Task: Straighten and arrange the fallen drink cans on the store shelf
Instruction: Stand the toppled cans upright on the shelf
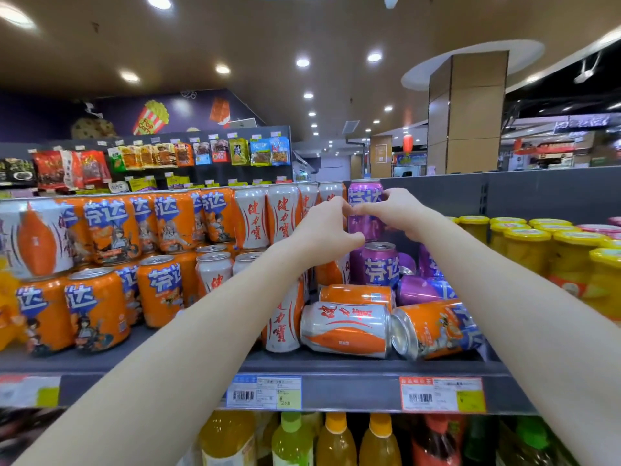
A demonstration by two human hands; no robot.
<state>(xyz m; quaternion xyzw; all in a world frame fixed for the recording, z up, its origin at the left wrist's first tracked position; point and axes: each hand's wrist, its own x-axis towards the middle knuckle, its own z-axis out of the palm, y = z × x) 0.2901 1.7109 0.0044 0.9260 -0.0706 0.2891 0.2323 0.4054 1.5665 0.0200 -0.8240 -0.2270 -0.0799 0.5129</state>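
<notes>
Store interior under a brown ceiling [268, 35] dotted with round recessed lights [302, 62]. Far left, a dark purple wall [188, 109] painted with popcorn [150, 116] above racks of hanging snack packets [201, 153]. Right of centre, a square tan pillar [468, 112], a red lantern [407, 143] beside it, and brightly lit stalls [554, 153] beyond.

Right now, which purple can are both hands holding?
The upright purple can on the top tier, with the left hand and right hand around it; the other purple cans sit lower, untouched.

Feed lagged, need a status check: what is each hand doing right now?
Left hand: closed on the upright purple can, top tier.
Right hand: gripping the same purple can from the other side.
</notes>
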